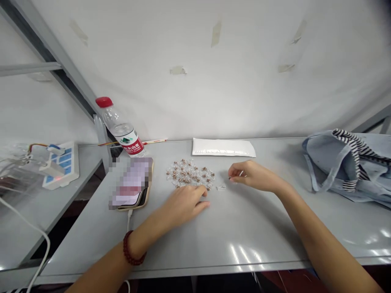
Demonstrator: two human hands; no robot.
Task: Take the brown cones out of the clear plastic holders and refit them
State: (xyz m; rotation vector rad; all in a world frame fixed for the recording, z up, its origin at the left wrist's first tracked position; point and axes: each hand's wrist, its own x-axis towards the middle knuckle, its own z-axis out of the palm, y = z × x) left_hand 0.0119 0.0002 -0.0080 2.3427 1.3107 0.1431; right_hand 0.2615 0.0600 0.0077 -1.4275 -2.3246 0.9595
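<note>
Your left hand point(186, 203) lies low over the near edge of the pile of small brown pieces in clear wrapping point(189, 175), thumb and forefinger spread apart with nothing visible between them. If you drag that wrist or sweep those fingers, you could scatter the loose pieces, since nothing borders the pile on the grey tabletop point(244, 236). Your right hand point(252, 175) hangs just right of the pile, thumb and fingertips in a narrow pinch; a small dark speck point(229, 178) shows at the tips, but you can't tell from here whether it is gripped. If it is, a light pinch on something so tiny could let it drop or roll on that glossy surface. The clear scrap point(220, 187) between your hands is easily overlooked against the grey and could be brushed away. Watch your left forearm too: it passes near the charging cable point(130, 217), so catching it might tug the phone point(134, 183), which lies near the red-capped water bottle point(130, 138).
</note>
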